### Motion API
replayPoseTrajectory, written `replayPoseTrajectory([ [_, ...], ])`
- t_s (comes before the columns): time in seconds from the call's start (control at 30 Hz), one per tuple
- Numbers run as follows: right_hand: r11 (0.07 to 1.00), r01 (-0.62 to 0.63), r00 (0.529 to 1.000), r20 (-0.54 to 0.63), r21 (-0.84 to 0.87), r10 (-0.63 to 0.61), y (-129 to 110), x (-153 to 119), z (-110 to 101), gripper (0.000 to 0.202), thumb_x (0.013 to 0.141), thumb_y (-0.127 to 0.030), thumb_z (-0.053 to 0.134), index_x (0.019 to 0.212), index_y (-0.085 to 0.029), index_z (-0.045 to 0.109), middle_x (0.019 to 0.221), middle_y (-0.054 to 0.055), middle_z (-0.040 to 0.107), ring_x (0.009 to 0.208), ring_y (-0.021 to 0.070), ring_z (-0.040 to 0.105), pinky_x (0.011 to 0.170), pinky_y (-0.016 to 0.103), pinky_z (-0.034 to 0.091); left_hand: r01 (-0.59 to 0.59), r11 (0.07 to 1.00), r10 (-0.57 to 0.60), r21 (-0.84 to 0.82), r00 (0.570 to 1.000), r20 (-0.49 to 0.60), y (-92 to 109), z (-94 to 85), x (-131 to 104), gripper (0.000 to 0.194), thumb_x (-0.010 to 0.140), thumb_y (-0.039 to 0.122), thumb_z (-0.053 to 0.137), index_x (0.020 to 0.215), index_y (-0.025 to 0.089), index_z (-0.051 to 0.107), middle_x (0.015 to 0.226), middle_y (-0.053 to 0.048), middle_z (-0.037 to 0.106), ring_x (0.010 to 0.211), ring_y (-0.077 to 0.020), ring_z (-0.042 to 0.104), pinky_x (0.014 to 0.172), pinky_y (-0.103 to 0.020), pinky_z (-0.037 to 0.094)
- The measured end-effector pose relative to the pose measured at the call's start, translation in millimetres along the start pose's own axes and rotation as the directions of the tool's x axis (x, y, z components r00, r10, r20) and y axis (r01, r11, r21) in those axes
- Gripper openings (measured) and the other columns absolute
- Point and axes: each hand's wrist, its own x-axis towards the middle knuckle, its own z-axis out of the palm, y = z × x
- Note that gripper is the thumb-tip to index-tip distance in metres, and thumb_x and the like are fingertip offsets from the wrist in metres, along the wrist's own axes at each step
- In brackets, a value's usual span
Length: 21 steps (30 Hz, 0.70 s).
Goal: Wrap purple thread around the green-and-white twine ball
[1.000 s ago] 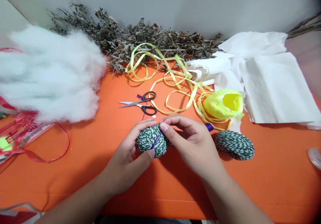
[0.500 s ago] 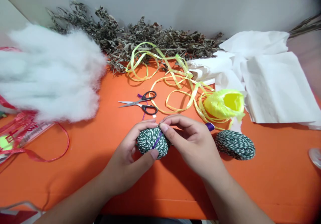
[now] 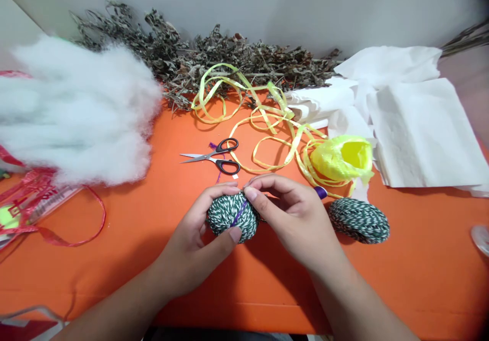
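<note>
My left hand (image 3: 200,244) is wrapped round a green-and-white yarn ball (image 3: 225,213), its thumb lying across the front and its fingers behind. A purple thread (image 3: 240,212) crosses the ball's face from near that thumb up to the fingertips of my right hand (image 3: 290,213). There, my right thumb and index finger pinch the thread at the ball's upper right edge; the exact grip is partly hidden. Another green-and-white yarn ball (image 3: 359,220) lies on the table right of my right hand. Behind it, a purple spool (image 3: 320,192) shows partly.
Scissors (image 3: 214,156) lie spread just beyond my hands on the orange table (image 3: 183,127). Yellow ribbon (image 3: 263,167) loops behind, with its yellow roll (image 3: 340,157) to the right. White stuffing (image 3: 84,111), red ribbon (image 3: 57,234), dried plants (image 3: 229,60) and white sheets (image 3: 424,137) surround the work area.
</note>
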Motion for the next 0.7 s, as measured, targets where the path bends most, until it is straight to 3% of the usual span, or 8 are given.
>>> replayPoseTrajectory([
  [0.7,0.995,-0.064,0.998,0.019,0.074,0.063,-0.7,1.2,-2.0,0.012,0.081,-0.028,0.081,0.085,-0.02,0.074,0.082,0.0,0.073,0.076,0.0123,0.066,0.067,0.021,0.053,-0.083,0.996,0.084,0.038,0.996,-0.014,0.4,-0.6,-3.0,0.036,0.092,0.025,0.066,0.126,0.034,0.055,0.15,-0.005,0.045,0.135,-0.0281,0.048,0.106,-0.038,0.045],
])
